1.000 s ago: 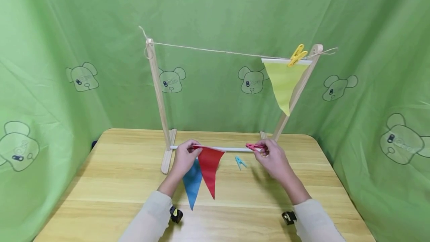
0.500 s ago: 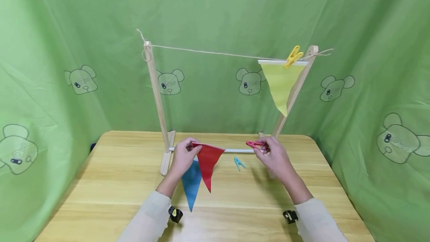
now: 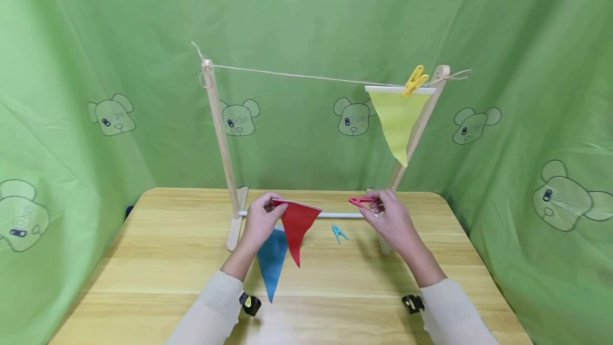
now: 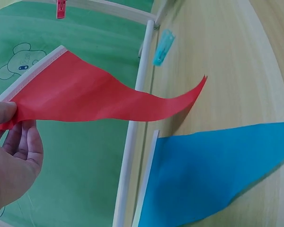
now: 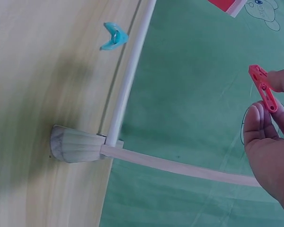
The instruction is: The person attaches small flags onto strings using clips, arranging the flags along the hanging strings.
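Observation:
My left hand pinches a red triangular pennant by the left end of its white-banded top edge, and the pennant's point hangs down. In the left wrist view the thumb lies over that corner. My right hand holds a red clothespin between thumb and fingers, level with the pennant but apart from it. Beneath the red pennant, a blue pennant lies on the table. Between the hands, a light-blue clothespin rests on the wood. A yellow pennant hangs from the string by a yellow clothespin.
Two wooden posts, the left post and the right post, carry the string above the table. A white bar joins their feet low down. Green curtain surrounds the table's back and sides.
Both hands have risen slightly, the left with the red pennant and the right with the red clothespin. The head view has shifted a little.

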Available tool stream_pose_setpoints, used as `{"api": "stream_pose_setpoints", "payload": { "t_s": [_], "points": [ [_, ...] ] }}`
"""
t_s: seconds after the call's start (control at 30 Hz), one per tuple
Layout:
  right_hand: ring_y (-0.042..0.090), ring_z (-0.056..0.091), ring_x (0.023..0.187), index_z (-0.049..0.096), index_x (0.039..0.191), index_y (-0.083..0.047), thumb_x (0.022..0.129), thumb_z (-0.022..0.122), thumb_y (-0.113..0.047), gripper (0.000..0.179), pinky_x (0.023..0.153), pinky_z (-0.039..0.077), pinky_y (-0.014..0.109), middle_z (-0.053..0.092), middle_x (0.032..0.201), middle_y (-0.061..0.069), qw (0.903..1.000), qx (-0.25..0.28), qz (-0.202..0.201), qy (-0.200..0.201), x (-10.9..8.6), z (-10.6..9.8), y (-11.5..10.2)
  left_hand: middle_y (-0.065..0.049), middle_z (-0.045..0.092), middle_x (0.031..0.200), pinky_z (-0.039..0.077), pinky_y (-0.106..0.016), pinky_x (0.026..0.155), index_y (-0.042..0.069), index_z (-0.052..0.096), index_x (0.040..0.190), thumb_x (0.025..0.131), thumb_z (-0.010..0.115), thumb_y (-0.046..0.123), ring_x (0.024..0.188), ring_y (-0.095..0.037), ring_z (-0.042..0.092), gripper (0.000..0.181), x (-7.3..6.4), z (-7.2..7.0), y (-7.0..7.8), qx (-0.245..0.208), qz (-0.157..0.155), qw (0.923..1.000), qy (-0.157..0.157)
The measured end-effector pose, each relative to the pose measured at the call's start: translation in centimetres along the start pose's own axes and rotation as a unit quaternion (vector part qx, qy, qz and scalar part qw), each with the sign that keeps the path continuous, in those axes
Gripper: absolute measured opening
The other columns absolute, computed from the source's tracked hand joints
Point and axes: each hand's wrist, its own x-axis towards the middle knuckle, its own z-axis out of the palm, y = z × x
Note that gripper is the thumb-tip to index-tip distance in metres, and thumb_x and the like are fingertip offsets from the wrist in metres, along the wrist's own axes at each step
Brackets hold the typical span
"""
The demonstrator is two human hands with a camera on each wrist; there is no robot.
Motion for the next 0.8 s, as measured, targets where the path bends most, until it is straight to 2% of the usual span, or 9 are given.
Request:
{"api": "stream_pose_setpoints", "payload": {
  "t_s": [0.1, 0.17, 0.27, 0.37, 0.6, 0.8],
  "points": [
    [0.023, 0.062, 0.086, 0.065, 0.118, 0.0, 0.088, 0.081, -0.008, 0.034, 0.073, 0.058, 0.027, 0.063, 0.102, 0.016, 1.0, 0.004, -0.007, -0.005, 0.2, -0.2, -0.3, -0.027, 0.069, 0.097, 0.064, -0.043, 0.076, -0.009, 0.07, 0.106, 0.093, 0.072, -0.003, 0.078, -0.023, 0.065, 0.015, 0.1, -0.1, 0.1, -0.008, -0.007, 0.9999, -0.002],
    [0.023, 0.062, 0.086, 0.065, 0.118, 0.0, 0.089, 0.08, -0.009, 0.034, 0.073, 0.059, 0.032, 0.063, 0.102, 0.015, 0.9999, 0.004, -0.004, -0.011, 0.3, -0.4, -0.5, -0.027, 0.069, 0.097, 0.063, -0.047, 0.078, -0.009, 0.07, 0.107, 0.093, 0.072, -0.003, 0.079, -0.025, 0.065, 0.015, 0.1, -0.2, 0.1, -0.011, -0.009, 0.9999, -0.005],
    [0.023, 0.062, 0.088, 0.065, 0.119, -0.001, 0.09, 0.079, -0.009, 0.034, 0.076, 0.06, 0.033, 0.062, 0.103, 0.012, 0.9997, 0.005, 0.005, -0.023, 0.5, -0.7, -0.7, -0.028, 0.069, 0.098, 0.063, -0.033, 0.072, -0.009, 0.07, 0.107, 0.093, 0.072, -0.003, 0.079, -0.026, 0.066, 0.016, 0.3, -0.2, 0.2, -0.017, -0.012, 0.9997, -0.009],
    [0.023, 0.062, 0.089, 0.065, 0.12, -0.002, 0.09, 0.079, -0.009, 0.034, 0.076, 0.058, 0.027, 0.062, 0.103, 0.011, 0.9996, 0.002, 0.007, -0.027, 0.9, -1.0, -0.9, -0.029, 0.068, 0.099, 0.057, -0.018, 0.067, -0.01, 0.069, 0.106, 0.093, 0.071, -0.003, 0.078, -0.023, 0.065, 0.015, 0.4, -0.1, 0.4, -0.026, -0.013, 0.9996, -0.007],
    [0.022, 0.06, 0.088, 0.064, 0.118, -0.003, 0.089, 0.079, -0.008, 0.033, 0.076, 0.058, 0.032, 0.061, 0.101, 0.011, 0.9998, 0.005, -0.01, -0.018, 1.8, -1.5, -1.7, -0.029, 0.069, 0.098, 0.053, -0.014, 0.066, -0.01, 0.069, 0.104, 0.092, 0.071, -0.006, 0.075, -0.013, 0.062, 0.012, 0.9, 0.0, 1.3, -0.017, 0.008, 0.9997, 0.012],
    [0.023, 0.061, 0.089, 0.064, 0.118, -0.002, 0.089, 0.08, -0.007, 0.033, 0.079, 0.06, 0.037, 0.062, 0.102, 0.011, 0.9996, 0.002, -0.019, -0.021, 2.3, -1.6, -2.0, -0.031, 0.069, 0.098, 0.052, -0.014, 0.067, -0.012, 0.068, 0.105, 0.092, 0.071, -0.007, 0.075, -0.014, 0.062, 0.014, 1.1, -0.2, 1.7, -0.024, 0.017, 0.9996, 0.002]
  ]
}}
